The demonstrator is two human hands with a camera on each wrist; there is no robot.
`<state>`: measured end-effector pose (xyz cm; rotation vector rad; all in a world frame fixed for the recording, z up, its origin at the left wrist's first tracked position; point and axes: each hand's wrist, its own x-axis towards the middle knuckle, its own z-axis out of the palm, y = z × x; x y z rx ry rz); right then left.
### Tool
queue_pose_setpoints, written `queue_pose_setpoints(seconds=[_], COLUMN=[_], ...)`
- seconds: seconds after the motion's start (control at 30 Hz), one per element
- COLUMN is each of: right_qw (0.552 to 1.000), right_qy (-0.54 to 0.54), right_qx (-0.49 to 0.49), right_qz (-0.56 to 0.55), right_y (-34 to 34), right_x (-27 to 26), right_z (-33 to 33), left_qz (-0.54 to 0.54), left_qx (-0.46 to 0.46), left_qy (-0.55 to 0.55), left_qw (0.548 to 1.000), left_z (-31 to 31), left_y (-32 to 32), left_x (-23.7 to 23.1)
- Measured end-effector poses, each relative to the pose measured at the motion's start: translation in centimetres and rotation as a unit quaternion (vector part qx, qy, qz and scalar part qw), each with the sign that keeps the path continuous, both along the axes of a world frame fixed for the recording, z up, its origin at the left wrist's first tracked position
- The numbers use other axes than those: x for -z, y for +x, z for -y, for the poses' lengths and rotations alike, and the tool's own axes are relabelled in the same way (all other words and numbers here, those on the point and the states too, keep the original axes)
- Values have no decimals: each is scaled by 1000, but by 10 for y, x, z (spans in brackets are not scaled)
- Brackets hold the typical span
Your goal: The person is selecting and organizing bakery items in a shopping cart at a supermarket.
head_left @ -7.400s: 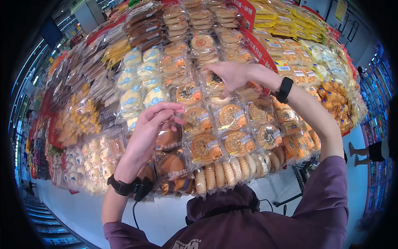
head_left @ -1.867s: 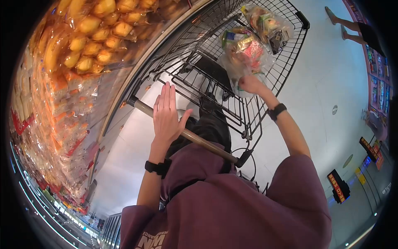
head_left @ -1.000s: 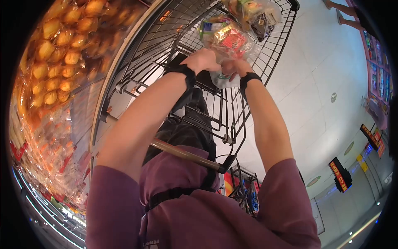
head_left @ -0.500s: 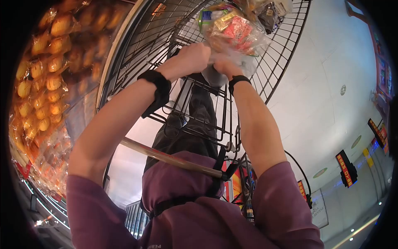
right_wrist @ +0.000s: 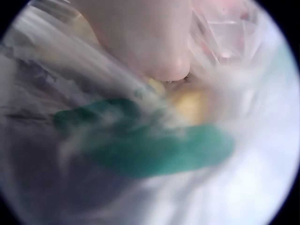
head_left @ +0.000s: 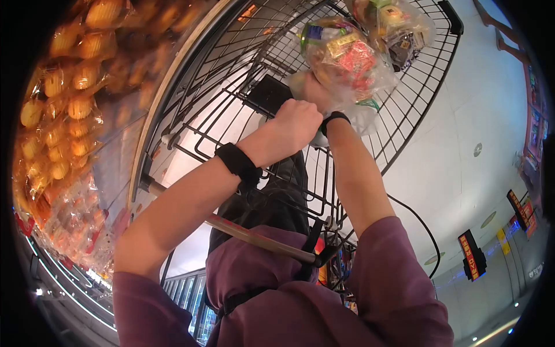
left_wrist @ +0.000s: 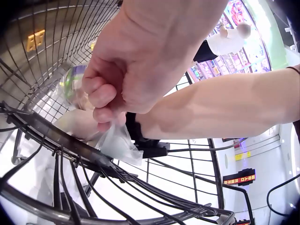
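Note:
A clear plastic bag of packaged snacks, with red and gold wrappers showing, lies in the wire shopping cart. My left hand is just below the bag's mouth, its fingers curled and pinching the loose plastic in the left wrist view. My right hand reaches beyond the left wrist into the bag's mouth, with thin plastic over part of it. In the right wrist view, blurred film with a green print surrounds part of the right hand; its fingers are mostly hidden.
A second filled plastic bag lies farther along the cart. The cart's handlebar crosses before my body. A display of wrapped pastries stands close on the left. Pale floor stretches to the right, with another person's legs beyond.
Both hands have left the pastry display and come to the bag in the cart. My left hand has since drawn back towards me, while the right has reached farther into the bag's mouth.

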<state>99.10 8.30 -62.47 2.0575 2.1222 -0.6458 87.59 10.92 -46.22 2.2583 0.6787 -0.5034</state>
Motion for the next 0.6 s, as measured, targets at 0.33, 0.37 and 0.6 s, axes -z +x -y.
queue_pose_setpoints(seconds=[0.33,0.37,0.6], right_qw=[955,950,991], right_qy=[114,145,-46], right_qx=[-175,-126,-56], right_qz=[-210,-246,-112], right_y=[13,10,-14], right_x=[61,64,-9], right_z=[8,7,-24], left_qz=[-44,-49,-79], left_qx=[-38,-44,-44], left_qy=[-76,-78,-4], left_qw=[995,995,996], left_z=[-3,-4,-11], left_y=[-13,-10,5], left_x=[0,-1,-19])
